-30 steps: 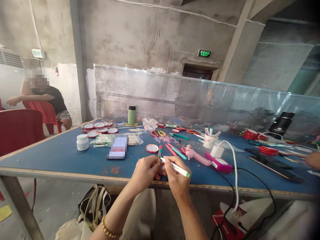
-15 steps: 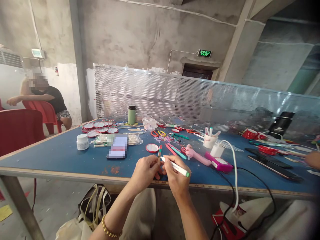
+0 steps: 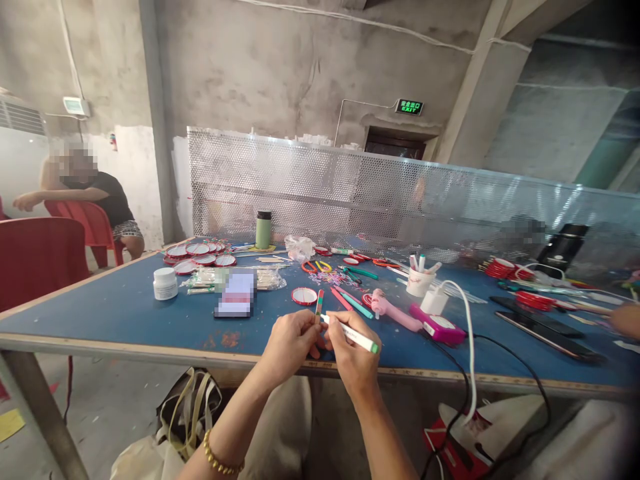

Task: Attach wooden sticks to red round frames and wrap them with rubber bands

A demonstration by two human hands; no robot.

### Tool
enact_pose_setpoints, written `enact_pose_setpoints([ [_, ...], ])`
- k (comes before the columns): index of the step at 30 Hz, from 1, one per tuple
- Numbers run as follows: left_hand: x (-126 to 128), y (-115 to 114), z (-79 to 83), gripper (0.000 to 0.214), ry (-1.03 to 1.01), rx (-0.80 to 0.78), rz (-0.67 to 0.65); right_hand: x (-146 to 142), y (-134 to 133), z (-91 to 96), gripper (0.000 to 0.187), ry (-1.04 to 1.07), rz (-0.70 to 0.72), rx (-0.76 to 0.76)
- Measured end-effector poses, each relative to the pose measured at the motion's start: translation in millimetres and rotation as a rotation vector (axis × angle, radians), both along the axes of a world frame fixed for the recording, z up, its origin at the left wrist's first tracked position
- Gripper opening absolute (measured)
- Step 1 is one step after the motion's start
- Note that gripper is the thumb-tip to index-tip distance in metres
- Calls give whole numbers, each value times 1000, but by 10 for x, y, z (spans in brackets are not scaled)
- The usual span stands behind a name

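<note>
My left hand (image 3: 291, 340) pinches a small flat wooden stick (image 3: 319, 305) upright near the table's front edge. Red and green colour covers the stick's upper part. In my right hand (image 3: 354, 353) is a white marker pen (image 3: 355, 335) with a green end, held like a pen. Its tip points left at the stick, close to my left fingertips; whether it touches cannot be made out. Just behind the stick lies a round red-rimmed disc (image 3: 304, 296). Pink and teal pens (image 3: 353, 303) rest to the right of it.
A phone (image 3: 235, 293), a white jar (image 3: 165, 285) and red-rimmed discs (image 3: 197, 249) are on the left. Pliers (image 3: 320, 267), a cup of markers (image 3: 421, 279), a pink handheld fan (image 3: 395, 312) and cabled chargers (image 3: 437, 325) stand rightward. A co-worker's hand (image 3: 626, 320) shows at far right.
Both hands stay almost where they were, with the stick and marker still in them. The marker has shifted very slightly.
</note>
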State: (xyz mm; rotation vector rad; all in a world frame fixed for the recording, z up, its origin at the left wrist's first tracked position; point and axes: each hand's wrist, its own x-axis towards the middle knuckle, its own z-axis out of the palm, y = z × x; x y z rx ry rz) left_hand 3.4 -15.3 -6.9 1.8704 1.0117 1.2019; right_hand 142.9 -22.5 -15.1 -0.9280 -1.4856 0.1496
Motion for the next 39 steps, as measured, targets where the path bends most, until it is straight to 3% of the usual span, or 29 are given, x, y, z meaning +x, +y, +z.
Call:
enact_pose_setpoints([
  [39,4,-6,24,27,-13,-11,-6,0,6,-11,21,-2,-16,19],
])
